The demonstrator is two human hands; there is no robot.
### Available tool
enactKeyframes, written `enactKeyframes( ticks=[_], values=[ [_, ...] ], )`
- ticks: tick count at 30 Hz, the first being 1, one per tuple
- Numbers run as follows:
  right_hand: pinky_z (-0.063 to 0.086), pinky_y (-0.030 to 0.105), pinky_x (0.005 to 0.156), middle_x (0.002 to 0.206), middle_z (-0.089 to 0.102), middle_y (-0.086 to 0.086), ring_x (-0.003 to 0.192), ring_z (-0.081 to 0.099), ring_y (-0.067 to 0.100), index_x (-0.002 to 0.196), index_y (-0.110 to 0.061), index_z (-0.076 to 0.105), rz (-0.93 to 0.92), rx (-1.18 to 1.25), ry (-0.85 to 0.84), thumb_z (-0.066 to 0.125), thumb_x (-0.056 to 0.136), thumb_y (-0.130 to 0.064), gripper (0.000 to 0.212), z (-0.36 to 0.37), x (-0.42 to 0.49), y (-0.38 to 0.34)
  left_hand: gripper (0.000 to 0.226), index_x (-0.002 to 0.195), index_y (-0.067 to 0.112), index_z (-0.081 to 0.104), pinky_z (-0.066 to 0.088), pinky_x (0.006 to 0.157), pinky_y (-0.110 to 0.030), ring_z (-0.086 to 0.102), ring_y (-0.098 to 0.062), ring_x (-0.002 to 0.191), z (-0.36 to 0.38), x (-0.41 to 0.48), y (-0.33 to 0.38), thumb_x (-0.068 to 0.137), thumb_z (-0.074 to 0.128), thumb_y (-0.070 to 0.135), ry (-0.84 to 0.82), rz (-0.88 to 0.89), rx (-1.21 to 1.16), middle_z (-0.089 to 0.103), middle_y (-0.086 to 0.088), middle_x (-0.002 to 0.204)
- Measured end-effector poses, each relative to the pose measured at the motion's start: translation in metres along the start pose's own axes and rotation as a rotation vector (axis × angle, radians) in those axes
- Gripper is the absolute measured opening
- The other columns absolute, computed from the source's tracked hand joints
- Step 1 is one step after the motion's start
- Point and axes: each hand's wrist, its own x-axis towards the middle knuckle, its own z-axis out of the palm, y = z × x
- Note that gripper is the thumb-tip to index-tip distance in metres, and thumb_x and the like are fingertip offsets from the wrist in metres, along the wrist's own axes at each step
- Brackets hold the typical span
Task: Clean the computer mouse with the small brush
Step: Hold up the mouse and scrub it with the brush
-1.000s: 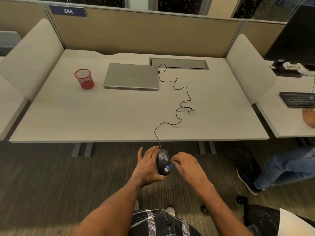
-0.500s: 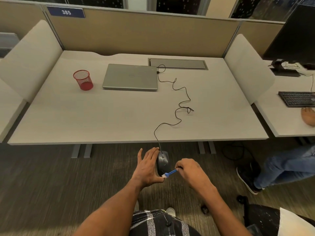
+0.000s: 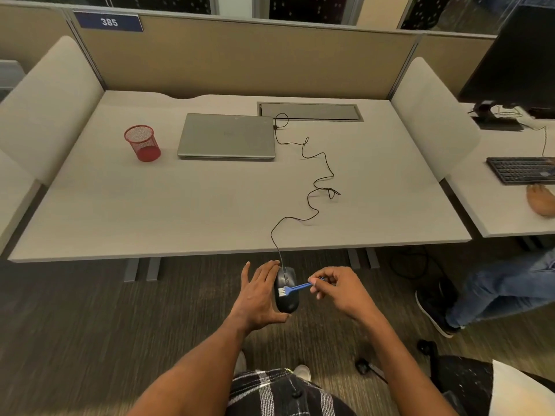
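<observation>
Cleaning looks under way: the left hand (image 3: 258, 295) grips the mouse (image 3: 286, 300) in the air just in front of the desk (image 3: 210, 211), and the right hand (image 3: 341, 292) pinches the brush (image 3: 295, 288), bristles on the mouse's top. How much dirt is left I cannot tell. The desk, in a carpeted, partitioned office, carries a closed laptop (image 3: 226, 136), a red mesh cup (image 3: 142, 143) and the mouse's cord (image 3: 318, 175).

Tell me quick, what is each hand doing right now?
Left hand: holds the computer mouse, thumb under it, fingers along its side.
Right hand: pinches the small blue brush by its handle, bristles at the mouse.
</observation>
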Motion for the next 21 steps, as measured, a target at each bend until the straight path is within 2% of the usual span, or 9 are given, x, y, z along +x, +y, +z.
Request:
enactKeyframes(
  ticks=[2,4,6,9,11,13,16,19,21],
  values=[
    [0.053,0.016,0.066,0.080,0.076,-0.006,0.072,0.072,0.005,0.095,-0.028,0.075,0.033,-0.070,0.040,0.072,0.096,-0.021,0.008,0.006,0.003,0.002,0.127,0.166,0.022,0.008,-0.018,0.127,-0.058,0.005,-0.017,0.162,-0.001,0.001,-0.001,0.070,0.062,0.086,0.004,0.007,0.001,0.014,0.001,0.174],
    [0.046,0.011,0.063,0.083,0.069,-0.013,0.074,0.066,0.001,0.098,-0.029,0.073,0.051,-0.247,0.181,0.071,0.096,-0.023,0.007,0.011,0.006,0.002,0.127,0.166,0.022,0.009,-0.017,0.127,-0.059,0.006,-0.017,0.162,-0.003,0.002,-0.001,0.069,0.064,0.086,0.006,0.009,-0.012,0.015,0.001,0.173],
    [0.041,0.007,0.061,0.087,0.064,-0.015,0.075,0.061,-0.002,0.102,-0.028,0.072,0.011,-0.302,0.311,0.070,0.097,-0.022,0.007,0.015,0.007,-0.003,0.127,0.165,0.023,0.010,-0.018,0.127,-0.059,0.007,-0.017,0.162,-0.005,0.002,-0.004,0.069,0.066,0.085,0.015,0.016,-0.022,0.015,0.002,0.173],
    [0.049,0.010,0.063,0.082,0.070,-0.013,0.072,0.067,0.001,0.097,-0.031,0.072,-0.039,-0.208,0.247,0.071,0.096,-0.024,0.007,0.018,0.010,-0.014,0.127,0.165,0.022,0.010,-0.020,0.126,-0.057,0.006,-0.016,0.162,-0.006,0.003,-0.008,0.069,0.066,0.082,0.022,0.037,-0.005,0.015,0.002,0.173],
    [0.057,0.018,0.072,0.082,0.073,-0.010,0.073,0.070,0.002,0.096,-0.030,0.073,-0.014,-0.182,0.168,0.072,0.096,-0.023,0.008,0.021,0.013,-0.021,0.127,0.166,0.022,0.009,-0.020,0.127,-0.057,0.005,-0.015,0.162,-0.008,0.004,-0.011,0.069,0.066,0.082,0.026,0.049,0.003,0.014,0.002,0.174],
    [0.057,0.020,0.080,0.091,0.072,-0.009,0.079,0.068,0.004,0.103,-0.024,0.073,0.006,-0.234,0.239,0.070,0.097,-0.021,0.007,0.024,0.017,-0.025,0.126,0.165,0.024,0.009,-0.019,0.127,-0.057,0.006,-0.015,0.162,-0.010,0.006,-0.013,0.069,0.068,0.081,0.029,0.066,-0.013,0.015,0.002,0.173],
    [0.049,0.011,0.073,0.091,0.068,-0.009,0.078,0.064,0.001,0.105,-0.023,0.072,-0.038,-0.226,0.359,0.068,0.099,-0.022,0.007,0.025,0.021,-0.030,0.125,0.164,0.025,0.009,-0.015,0.127,-0.060,0.007,-0.016,0.162,-0.014,0.008,-0.016,0.068,0.068,0.080,0.030,0.094,-0.024,0.016,0.002,0.173],
    [0.055,0.015,0.069,0.082,0.071,-0.011,0.070,0.068,0.002,0.095,-0.028,0.072,-0.022,-0.168,0.254,0.071,0.097,-0.023,0.006,0.027,0.027,-0.038,0.125,0.164,0.025,0.009,-0.013,0.128,-0.060,0.008,-0.017,0.162,-0.017,0.010,-0.022,0.068,0.068,0.080,0.028,0.103,-0.017,0.017,0.002,0.172],
    [0.057,0.017,0.073,0.087,0.071,-0.009,0.073,0.067,0.002,0.099,-0.023,0.074,0.016,-0.225,0.262,0.070,0.097,-0.022,0.004,0.030,0.030,-0.040,0.125,0.164,0.026,0.009,-0.012,0.128,-0.061,0.009,-0.017,0.162,-0.018,0.013,-0.025,0.068,0.068,0.080,0.018,0.108,-0.019,0.018,0.002,0.172]
  ],
)
